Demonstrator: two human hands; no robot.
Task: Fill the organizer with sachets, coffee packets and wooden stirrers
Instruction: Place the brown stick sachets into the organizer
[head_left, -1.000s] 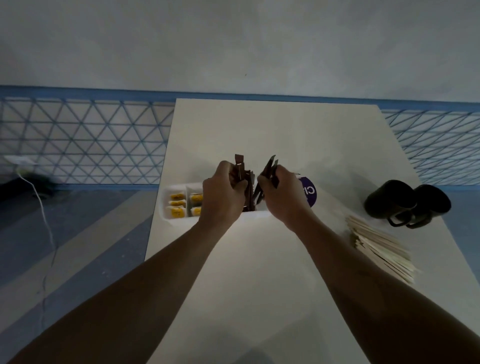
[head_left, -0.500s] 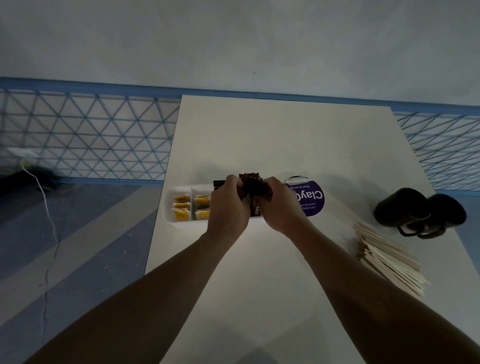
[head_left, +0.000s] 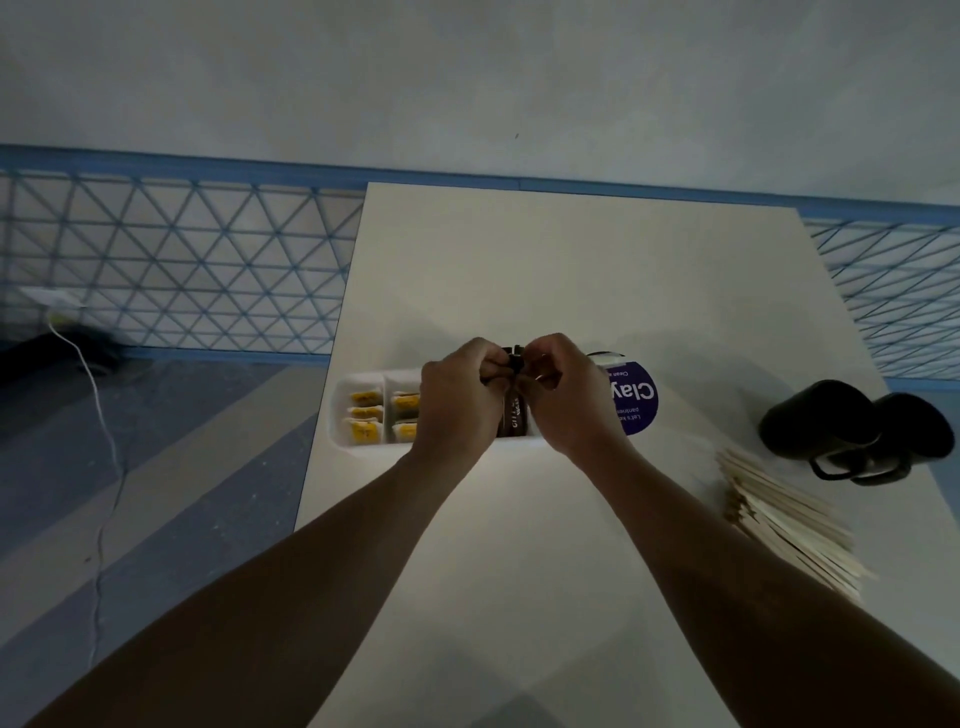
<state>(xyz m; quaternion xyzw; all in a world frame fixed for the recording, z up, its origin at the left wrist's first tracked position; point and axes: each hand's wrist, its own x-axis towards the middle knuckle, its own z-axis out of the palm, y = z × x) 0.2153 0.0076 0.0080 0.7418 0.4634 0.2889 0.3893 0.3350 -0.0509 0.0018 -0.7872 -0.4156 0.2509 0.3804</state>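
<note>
Since the earlier frame both hands have dropped lower and closed in together; the brown packets that stood fanned upward are now pushed down into the tray.

Left hand (head_left: 457, 397) and right hand (head_left: 569, 397) are both curled tight around the top ends of the brown coffee packets (head_left: 513, 415), fingertips nearly meeting above them. The packets stand in a middle compartment of the white organizer (head_left: 337, 415), which lies across the near-left part of the table (only one packet face with print shows between the wrists; the count cannot be told).

In the organizer's two left compartments sit yellow sachets (head_left: 363, 414), stacked in rows. Just right of the right hand lies a purple round label (head_left: 636, 402) with white lettering, partly hidden by the hand.

Wooden stirrers (head_left: 789, 525) lie in a loose pile near the table's right edge, well apart from the organizer. Beyond them stand two black mugs (head_left: 852, 431), touching each other.

The table (head_left: 545, 270) is plain white, dimly lit. Behind it runs a blue lattice railing (head_left: 182, 265) under a grey wall. On the floor at left trails a white cable (head_left: 104, 415).
</note>
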